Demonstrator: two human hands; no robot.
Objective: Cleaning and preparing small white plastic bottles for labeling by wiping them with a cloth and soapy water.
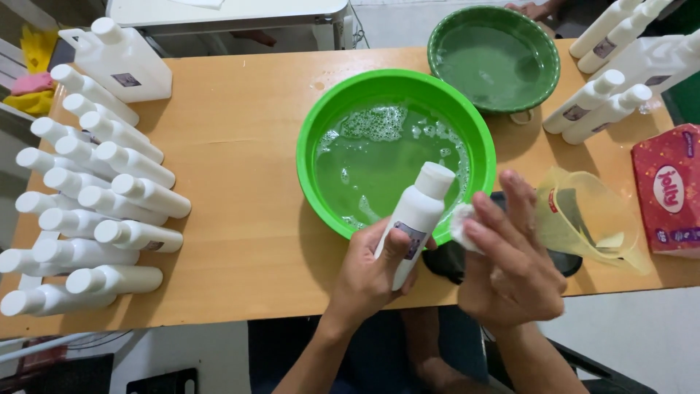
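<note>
My left hand grips a white capped plastic bottle with a small label, held tilted over the near rim of a bright green basin of soapy green liquid. My right hand is just right of the bottle, fingers extended, pinching a small white tissue wad against its side. Both hands are over the near edge of the wooden table.
Several white bottles stand packed at the left; more white bottles stand at the far right. A dark green bowl of liquid sits behind the basin. A clear yellowish measuring jug and a red tissue pack are on the right.
</note>
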